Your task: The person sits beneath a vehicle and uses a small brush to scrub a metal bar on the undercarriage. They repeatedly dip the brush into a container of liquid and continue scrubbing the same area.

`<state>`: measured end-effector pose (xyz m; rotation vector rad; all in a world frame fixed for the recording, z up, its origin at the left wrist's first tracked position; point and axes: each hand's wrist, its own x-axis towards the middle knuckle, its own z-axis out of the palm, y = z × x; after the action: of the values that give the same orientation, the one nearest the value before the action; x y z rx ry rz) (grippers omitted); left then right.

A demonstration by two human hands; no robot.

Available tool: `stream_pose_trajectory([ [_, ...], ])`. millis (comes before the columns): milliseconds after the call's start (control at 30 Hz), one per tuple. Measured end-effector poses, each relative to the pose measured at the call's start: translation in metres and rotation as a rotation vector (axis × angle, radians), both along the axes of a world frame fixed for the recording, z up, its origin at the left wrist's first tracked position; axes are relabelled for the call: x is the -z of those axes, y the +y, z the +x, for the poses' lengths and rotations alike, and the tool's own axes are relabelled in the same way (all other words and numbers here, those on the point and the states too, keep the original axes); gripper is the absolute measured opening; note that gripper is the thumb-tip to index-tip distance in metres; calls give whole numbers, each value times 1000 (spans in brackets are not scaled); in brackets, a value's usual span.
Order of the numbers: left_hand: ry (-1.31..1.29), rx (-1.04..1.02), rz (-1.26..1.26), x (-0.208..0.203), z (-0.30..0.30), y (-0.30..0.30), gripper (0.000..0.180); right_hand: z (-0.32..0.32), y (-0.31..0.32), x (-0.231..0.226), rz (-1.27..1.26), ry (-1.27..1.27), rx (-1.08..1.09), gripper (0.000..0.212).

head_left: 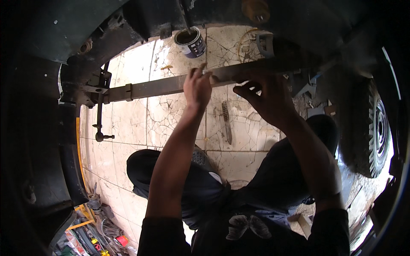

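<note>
A long flat metal bar [158, 87] runs crosswise in front of me above the tiled floor. My left hand [197, 88] is at the middle of the bar, its fingers bent and slightly blurred. Whatever they may hold is too small to name. To the right, my right hand [269, 96] is in shadow at the bar, with thumb and fingers curled together in a pinch. Anything between those fingertips is hidden. On the floor below the bar lies a narrow tool with a toothed dark upper part [226, 121]. A paint can [194, 46] stands open beyond the bar, a stick-like handle rising from it.
Dark metal framework [38, 128] surrounds me. A rod with a jointed end [100, 119] hangs at the bar's left end. A treaded wheel [378, 128] stands at right. Tools and cables [96, 230] lie at lower left. A grey object [265, 45] sits beyond the bar.
</note>
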<state>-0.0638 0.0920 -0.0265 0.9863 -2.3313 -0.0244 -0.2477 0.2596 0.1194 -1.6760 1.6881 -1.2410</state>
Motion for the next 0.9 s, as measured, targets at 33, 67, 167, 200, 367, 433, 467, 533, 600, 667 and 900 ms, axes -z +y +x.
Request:
stream_pose_trajectory([
  [33,-88,30,-47,15,1,-3,27,-2,-1,-1,8,5,-12,28],
  [67,-139,80,21,28,2,-1,37,-5,1,1,98,46,45,31],
  [167,-208,66,116,44,2,38,63,-16,9,4,80,35,55,32],
  [200,-221,65,128,45,0,43,65,-22,13,10,99,38,54,33],
  [367,-231,-22,231,24,-10,21,74,-25,24,1,35,80,58,32],
  [433,-229,-50,240,21,-16,19,75,-24,23,-3,14,115,53,32],
  [467,-229,-45,235,23,-17,22,75,-23,24,-5,25,93,59,32],
  [533,-255,21,201,29,-9,28,73,-23,28,-8,45,56,79,33],
  [600,-264,81,185,33,5,26,70,-24,34,-10,31,141,58,34],
  [667,-242,95,232,27,6,17,69,-20,40,-15,29,171,40,34],
  [900,-229,53,194,31,3,-8,71,-18,41,-17,37,104,78,36],
])
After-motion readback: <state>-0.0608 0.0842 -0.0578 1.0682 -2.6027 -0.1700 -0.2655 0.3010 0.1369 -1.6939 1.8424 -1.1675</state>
